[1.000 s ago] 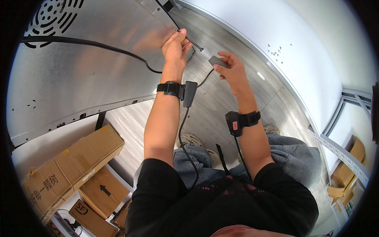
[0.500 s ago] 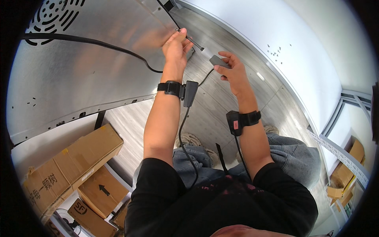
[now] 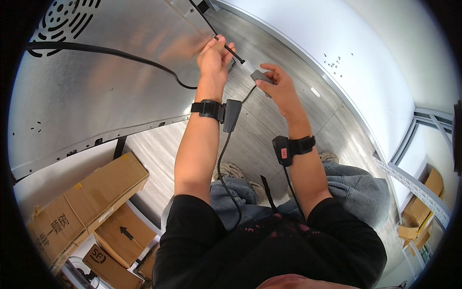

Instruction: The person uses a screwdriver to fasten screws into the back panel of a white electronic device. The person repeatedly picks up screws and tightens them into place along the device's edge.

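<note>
Screwdriver (image 3: 230, 49), a thin dark one, is sitting in the left hand (image 3: 213, 54), whose grip is closing round its upper end with the fingers curled tight; the shaft is slanting down and to the right out of that grip, ending just short of the right hand (image 3: 276, 85). The right hand's grip is pinching a small grey block (image 3: 261, 75) between thumb and fingertips, closed on it, and the block is lying just beside the screwdriver's lower end; whether the two are touching I cannot tell. A black cable (image 3: 110, 52) is running from the left, across the large sheet-metal panel (image 3: 96, 96), and ending right below the left grip. Both wrists are wearing black bands: the one under the left grip is carrying a dark box (image 3: 231, 114) with a lead hanging down, and the one under the right grip is carrying a small black unit (image 3: 282, 150). Well below and left of both grips, cardboard boxes (image 3: 91, 192) are standing on the pale wood-look floor (image 3: 159, 144). The person's knees in grey trousers (image 3: 351, 188) are showing below the right forearm.
</note>
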The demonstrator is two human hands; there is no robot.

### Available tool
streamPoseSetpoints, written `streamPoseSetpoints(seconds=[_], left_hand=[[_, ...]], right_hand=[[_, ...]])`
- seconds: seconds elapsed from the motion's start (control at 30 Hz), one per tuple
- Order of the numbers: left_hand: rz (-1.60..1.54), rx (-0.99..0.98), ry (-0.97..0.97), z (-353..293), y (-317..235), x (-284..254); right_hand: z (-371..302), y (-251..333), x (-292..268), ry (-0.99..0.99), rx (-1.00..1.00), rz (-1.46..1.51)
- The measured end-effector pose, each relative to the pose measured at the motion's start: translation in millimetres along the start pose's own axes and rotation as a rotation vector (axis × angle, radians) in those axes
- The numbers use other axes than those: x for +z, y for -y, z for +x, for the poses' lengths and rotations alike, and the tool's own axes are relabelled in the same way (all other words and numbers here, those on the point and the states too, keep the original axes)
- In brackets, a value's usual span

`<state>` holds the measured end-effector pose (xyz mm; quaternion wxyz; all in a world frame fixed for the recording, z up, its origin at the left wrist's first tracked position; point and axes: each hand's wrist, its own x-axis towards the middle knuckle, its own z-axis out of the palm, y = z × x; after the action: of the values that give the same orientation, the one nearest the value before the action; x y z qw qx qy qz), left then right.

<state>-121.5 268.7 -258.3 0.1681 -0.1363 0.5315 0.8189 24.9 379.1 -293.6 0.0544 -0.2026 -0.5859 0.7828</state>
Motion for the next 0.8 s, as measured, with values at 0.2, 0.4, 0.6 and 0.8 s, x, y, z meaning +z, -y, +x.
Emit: streamPoseSetpoints(seconds=[0.2, 0.4, 0.6, 0.8], left_hand=[[0.131, -0.021, -0.056, 2.2, -4.1, -4.4], [0.122, 0.008, -0.009, 3.4, -4.6, -9.1], [-0.009, -0.002, 0.055, 0.5, -5.0, -6.3], [-0.107, -0.009, 0.048, -3.6, -6.3, -2.6]], right_hand=[[-4.4, 11.4, 6.9, -0.006, 0.102, 0.098], [-3.8, 26.4, 0.2, 0.096, 0.260, 0.126], [-1.2, 0.7, 3.2, -0.062, -0.037, -0.033], [-1.6, 1.8, 9.9, -0.208, -0.215, -0.352]])
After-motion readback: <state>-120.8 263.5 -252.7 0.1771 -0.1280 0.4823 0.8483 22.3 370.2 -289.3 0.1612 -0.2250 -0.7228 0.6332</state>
